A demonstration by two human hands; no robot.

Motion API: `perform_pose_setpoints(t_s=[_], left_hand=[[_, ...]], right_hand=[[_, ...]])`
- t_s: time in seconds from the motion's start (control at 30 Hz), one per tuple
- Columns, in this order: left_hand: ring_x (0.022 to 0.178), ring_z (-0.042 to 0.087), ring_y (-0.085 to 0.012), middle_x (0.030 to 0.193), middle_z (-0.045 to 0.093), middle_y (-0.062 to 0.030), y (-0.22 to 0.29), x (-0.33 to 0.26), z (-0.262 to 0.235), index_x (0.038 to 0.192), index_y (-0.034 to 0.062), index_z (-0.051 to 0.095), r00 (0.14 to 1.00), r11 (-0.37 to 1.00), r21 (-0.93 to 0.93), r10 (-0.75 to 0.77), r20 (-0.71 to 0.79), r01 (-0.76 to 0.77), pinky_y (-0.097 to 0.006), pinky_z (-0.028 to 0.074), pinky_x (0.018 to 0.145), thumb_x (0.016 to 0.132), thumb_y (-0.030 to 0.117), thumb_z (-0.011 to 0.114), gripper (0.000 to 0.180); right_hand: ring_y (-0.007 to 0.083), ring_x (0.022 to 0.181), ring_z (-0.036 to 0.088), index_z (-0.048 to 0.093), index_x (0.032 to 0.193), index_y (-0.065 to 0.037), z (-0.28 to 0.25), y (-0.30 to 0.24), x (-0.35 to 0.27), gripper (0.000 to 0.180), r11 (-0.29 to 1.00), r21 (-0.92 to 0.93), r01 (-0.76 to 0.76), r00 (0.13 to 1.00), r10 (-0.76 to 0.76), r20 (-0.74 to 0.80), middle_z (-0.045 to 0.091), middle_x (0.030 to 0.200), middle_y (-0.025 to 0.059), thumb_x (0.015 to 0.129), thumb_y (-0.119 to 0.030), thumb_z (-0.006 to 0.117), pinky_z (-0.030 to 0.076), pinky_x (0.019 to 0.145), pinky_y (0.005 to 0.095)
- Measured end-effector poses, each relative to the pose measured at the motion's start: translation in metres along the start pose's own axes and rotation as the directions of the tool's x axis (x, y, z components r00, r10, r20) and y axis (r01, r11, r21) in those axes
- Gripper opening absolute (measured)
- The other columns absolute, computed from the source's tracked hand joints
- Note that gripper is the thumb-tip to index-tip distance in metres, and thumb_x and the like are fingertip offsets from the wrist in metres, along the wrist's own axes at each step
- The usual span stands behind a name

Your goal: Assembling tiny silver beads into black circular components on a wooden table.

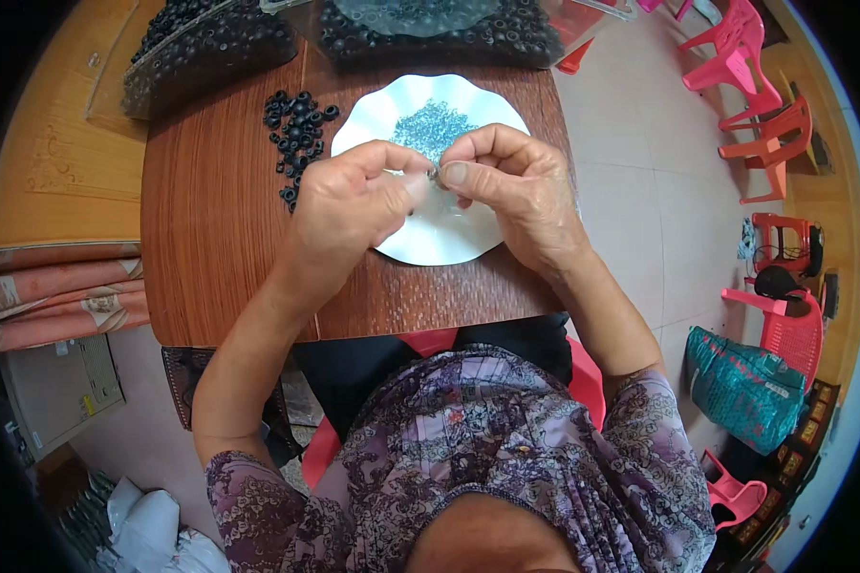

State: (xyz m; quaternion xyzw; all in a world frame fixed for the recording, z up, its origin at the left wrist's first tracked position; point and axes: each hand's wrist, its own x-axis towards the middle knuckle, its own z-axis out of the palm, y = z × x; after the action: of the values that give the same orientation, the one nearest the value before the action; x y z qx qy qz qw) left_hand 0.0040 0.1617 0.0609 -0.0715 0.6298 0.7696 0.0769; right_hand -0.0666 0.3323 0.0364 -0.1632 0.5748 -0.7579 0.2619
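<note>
Both hands met over the white scalloped plate on the wooden tabletop; the left hand and right hand each kept a narrow fingertip grip on one tiny metal piece between them. A heap of small silvery parts lay on the plate's far side. Black rubber rings sat scattered just left of the plate.
</note>
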Motion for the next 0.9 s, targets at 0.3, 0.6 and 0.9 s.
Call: perform_pose_setpoints(t_s=[0.3,0.6,0.9], left_hand=[[0.064,0.050,-0.0005,0.071,0.059,0.0018,-0.010,-0.006,0.004,0.091,0.0001,0.058,0.957,0.926,0.259,0.288,-0.014,-0.275,-0.016,0.039,0.053,0.089,0.009,0.058,0.009],[0.048,0.034,-0.0013,0.056,0.044,0.0057,-0.005,-0.004,-0.005,0.081,-0.0009,0.058,0.996,0.979,-0.183,-0.093,0.012,0.093,-0.018,0.023,0.043,0.089,0.016,0.055,0.019],[0.056,0.061,-0.0290,0.060,0.058,-0.0172,-0.017,0.017,-0.008,0.077,-0.0003,0.057,0.902,0.182,0.954,0.406,0.146,-0.237,-0.037,0.045,0.050,0.079,0.009,0.061,0.010]], right_hand=[[0.0131,0.070,0.056,0.061,0.091,0.002,0.006,-0.008,-0.001,0.014,0.943,0.260,-0.207,0.978,0.198,0.059,0.062,0.081,0.0079,0.080,-0.006,0.067,0.045,0.065,0.0259],[0.0110,0.077,0.057,0.062,0.089,0.000,0.002,0.000,-0.005,0.014,0.999,0.041,0.006,1.000,-0.005,-0.028,0.062,0.085,0.0053,0.077,-0.002,0.068,0.046,0.071,0.0240],[0.0088,0.078,0.056,0.064,0.087,-0.002,-0.006,0.005,-0.002,0.011,0.856,-0.474,0.208,0.973,-0.232,0.007,0.062,0.083,0.0011,0.076,-0.002,0.068,0.046,0.071,0.0222]])
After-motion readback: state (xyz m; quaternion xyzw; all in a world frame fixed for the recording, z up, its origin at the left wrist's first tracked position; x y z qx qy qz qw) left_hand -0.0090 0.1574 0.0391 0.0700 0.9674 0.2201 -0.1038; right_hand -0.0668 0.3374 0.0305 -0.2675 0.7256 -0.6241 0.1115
